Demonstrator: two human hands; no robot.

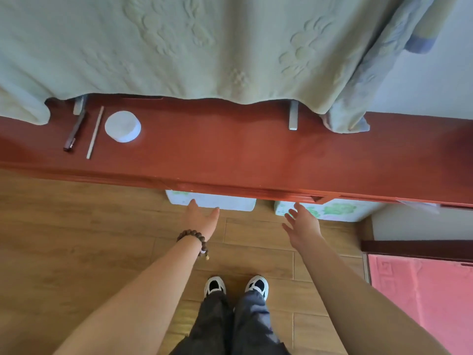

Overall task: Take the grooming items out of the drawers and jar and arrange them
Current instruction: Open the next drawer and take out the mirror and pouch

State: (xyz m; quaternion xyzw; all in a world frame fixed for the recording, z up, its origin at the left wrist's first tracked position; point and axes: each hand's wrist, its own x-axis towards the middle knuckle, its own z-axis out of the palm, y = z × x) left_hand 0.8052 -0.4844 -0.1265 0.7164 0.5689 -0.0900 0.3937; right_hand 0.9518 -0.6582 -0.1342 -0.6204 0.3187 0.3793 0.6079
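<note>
On the red wooden top, at its left end, lie a dark pen-like stick, a thin pale stick and a round white jar, side by side. Under the top's front edge two pale drawer fronts show: a plain one and a green-flowered one. My left hand, with a bead bracelet at the wrist, reaches to the plain drawer, fingers apart, holding nothing. My right hand stretches toward the flowered drawer, fingers spread and empty.
A pale green embossed cloth hangs over the back of the wooden top, with two metal brackets under it. The floor is wood plank. A pink mat lies at the right. My shoes stand below.
</note>
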